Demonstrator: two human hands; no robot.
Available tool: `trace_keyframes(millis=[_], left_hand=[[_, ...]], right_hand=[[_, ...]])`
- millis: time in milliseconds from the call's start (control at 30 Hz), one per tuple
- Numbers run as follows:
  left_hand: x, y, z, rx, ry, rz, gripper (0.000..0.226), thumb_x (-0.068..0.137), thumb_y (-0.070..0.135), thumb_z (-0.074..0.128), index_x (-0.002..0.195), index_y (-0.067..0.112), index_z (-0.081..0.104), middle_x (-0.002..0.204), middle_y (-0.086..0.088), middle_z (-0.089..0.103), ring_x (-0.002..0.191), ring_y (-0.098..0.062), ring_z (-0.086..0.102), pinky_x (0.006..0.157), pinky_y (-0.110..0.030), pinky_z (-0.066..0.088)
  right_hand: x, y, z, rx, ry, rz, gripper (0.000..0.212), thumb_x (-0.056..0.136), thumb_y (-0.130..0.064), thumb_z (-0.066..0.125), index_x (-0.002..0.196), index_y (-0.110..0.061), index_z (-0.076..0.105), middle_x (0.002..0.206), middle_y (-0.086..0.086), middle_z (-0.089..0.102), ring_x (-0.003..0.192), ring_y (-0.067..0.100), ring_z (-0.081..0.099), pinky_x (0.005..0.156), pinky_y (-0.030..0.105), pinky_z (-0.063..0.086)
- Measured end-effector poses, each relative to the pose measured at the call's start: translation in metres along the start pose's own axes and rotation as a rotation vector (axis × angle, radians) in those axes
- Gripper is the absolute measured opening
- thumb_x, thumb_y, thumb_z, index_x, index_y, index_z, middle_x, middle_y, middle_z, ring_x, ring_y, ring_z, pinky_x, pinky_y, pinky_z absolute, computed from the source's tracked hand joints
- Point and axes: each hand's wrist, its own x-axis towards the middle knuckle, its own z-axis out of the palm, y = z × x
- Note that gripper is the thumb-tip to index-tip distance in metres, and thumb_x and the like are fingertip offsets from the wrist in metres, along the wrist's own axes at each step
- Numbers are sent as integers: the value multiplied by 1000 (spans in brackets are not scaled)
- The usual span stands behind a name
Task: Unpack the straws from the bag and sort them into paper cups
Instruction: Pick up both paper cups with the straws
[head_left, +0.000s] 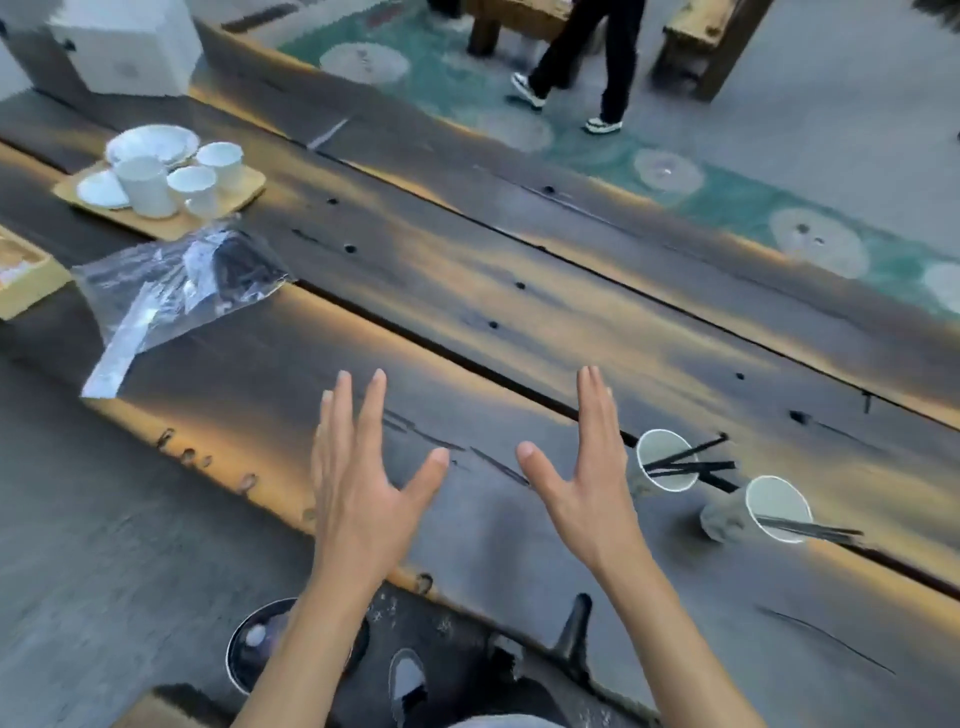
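My left hand (358, 467) and my right hand (587, 462) hover side by side over the dark wooden table (519, 312), fingers spread, holding nothing. To the right of my right hand stand two paper cups: the nearer-left cup (662, 460) holds several black straws (691, 462), and the other cup (769, 512) has black straws (815, 531) sticking out to the right. A clear plastic bag (171, 286) lies at the far left with dark straws showing inside it.
A wooden tray (161, 195) with white cups and plates sits at the back left, a white box (124, 44) behind it. A wooden box corner (26, 280) is at the left edge. A person's legs (582, 62) stand beyond the table.
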Motion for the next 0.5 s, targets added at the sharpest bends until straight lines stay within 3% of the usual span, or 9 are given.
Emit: trace_keyframes(millis=[100, 333, 433, 500], left_hand=[[4, 45, 44, -40, -128, 101, 87, 82, 71, 47, 154, 51, 2, 168, 13, -7, 152, -4, -12, 122, -46, 7], [-4, 132, 159, -120, -341, 185, 94, 77, 70, 53, 154, 49, 4, 168, 10, 0, 153, -5, -3, 120, -34, 6], [-16, 149, 201, -135, -386, 137, 97, 75, 70, 57, 154, 50, 5, 167, 14, 2, 152, -4, 2, 118, -33, 9], [-27, 149, 224, -143, -413, 93, 101, 73, 70, 60, 155, 47, 6, 167, 16, 2, 152, -4, 5, 120, -38, 13]], right_hand=[[-17, 31, -50, 59, 136, 130, 86, 82, -68, 47, 149, -49, -3, 164, -25, -1, 152, 1, -7, 125, 45, 6], [-59, 123, -139, 168, 375, 382, 92, 82, -56, 59, 157, -34, 10, 165, -18, 10, 151, 1, 10, 124, 43, 14], [-75, 158, -163, 237, 409, 433, 82, 86, -45, 68, 154, -33, 23, 158, -17, 28, 145, 1, 26, 118, 30, 23], [-86, 184, -170, 259, 405, 470, 68, 89, -30, 71, 148, -27, 37, 148, -10, 46, 135, 8, 44, 110, 32, 35]])
